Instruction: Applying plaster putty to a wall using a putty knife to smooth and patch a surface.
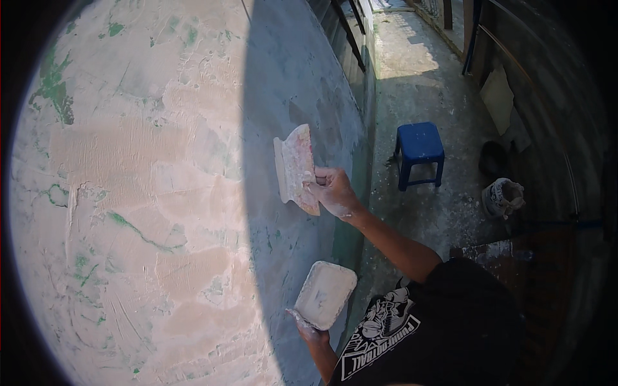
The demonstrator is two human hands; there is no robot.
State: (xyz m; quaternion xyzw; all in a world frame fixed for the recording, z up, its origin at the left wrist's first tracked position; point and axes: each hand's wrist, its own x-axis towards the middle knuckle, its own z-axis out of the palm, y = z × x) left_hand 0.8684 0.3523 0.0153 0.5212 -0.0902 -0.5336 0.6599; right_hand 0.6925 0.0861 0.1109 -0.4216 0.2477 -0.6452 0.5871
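My right hand [336, 195], dusted with pale putty, is closed on a wide putty knife [301, 172] held up in front of the wall [193, 167]. Its broad blade is smeared white and pinkish, and the long edge is toward the wall. Whether that edge touches the surface I cannot tell. Lower down, my left hand [311, 329] grips a shallow rectangular tray [327, 294] by its near end. White residue coats the tray's inside and rim. Uneven cream putty covers much of the wall, with green paint patches showing through.
A shadow edge divides the wall into a sunlit left part and a shaded strip. On the concrete floor [402, 225] to the right stand a blue plastic stool [420, 143] and a whitish open bag or bucket [502, 198]. A pale board [497, 101] leans at the far right side.
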